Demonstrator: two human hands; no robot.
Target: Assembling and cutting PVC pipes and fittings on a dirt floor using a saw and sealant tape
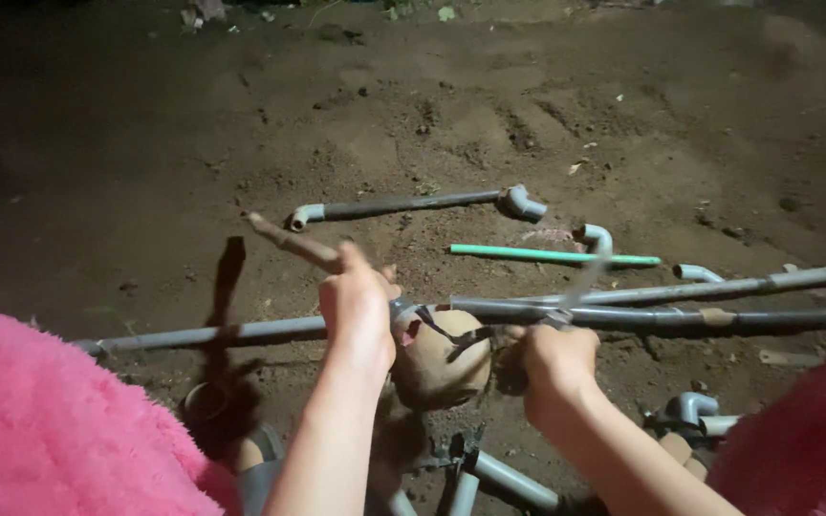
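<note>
Gripping a brown stick (291, 243) at frame centre, the left hand (356, 306) steadies it over the long grey pipe (623, 313), while the right hand (556, 363) clenches the pipe's joint beside a round stone (437, 368).

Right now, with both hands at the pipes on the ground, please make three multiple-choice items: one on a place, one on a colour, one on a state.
1. Where does the thin green rod lie?
A. On the soil beyond the long grey pipe
B. On the pink fabric
C. In the left hand

2. What colour is the fuzzy fabric at both lower corners?
A. Blue
B. Pink
C. White

3. What is the left hand doing?
A. Lying flat on the soil
B. Hanging open
C. Gripping a brown stick

Key: 1 A, it rests on dirt past the pipe. 2 B, plainly pink. 3 C, fingers close around the stick.
</note>
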